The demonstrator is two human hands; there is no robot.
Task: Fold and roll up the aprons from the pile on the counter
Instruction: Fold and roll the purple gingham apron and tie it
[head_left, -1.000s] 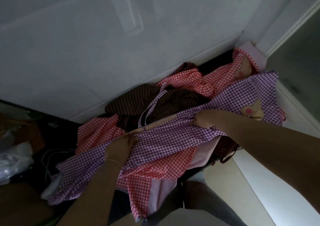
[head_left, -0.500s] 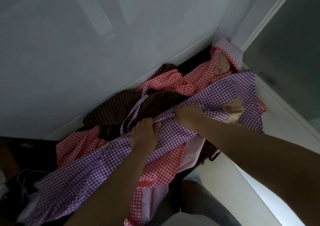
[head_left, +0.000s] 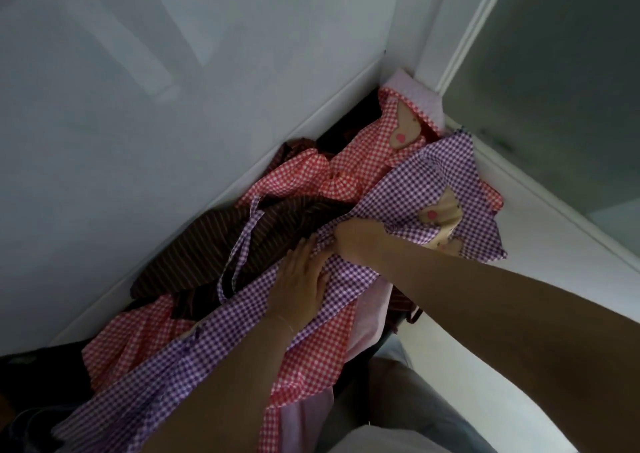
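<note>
One purple apron (head_left: 408, 189) on top, pinched by right hand (head_left: 356, 241); left hand (head_left: 301, 286) flat, fingers (head_left: 304, 250) spread; two red aprons (head_left: 346, 172), one brown apron (head_left: 221, 241).

The purple gingham apron (head_left: 408, 189) is thin matt woven cloth, as is the red gingham apron (head_left: 322, 178). The brown striped apron (head_left: 221, 234) looks slightly sheeny. The wall (head_left: 173, 106) is smooth, painted.

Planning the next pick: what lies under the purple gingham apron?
Under the purple gingham apron show a red gingham apron, pink fabric and, beside the left hand, a brown striped apron. How far each extends beneath, and the counter itself, is covered.
</note>
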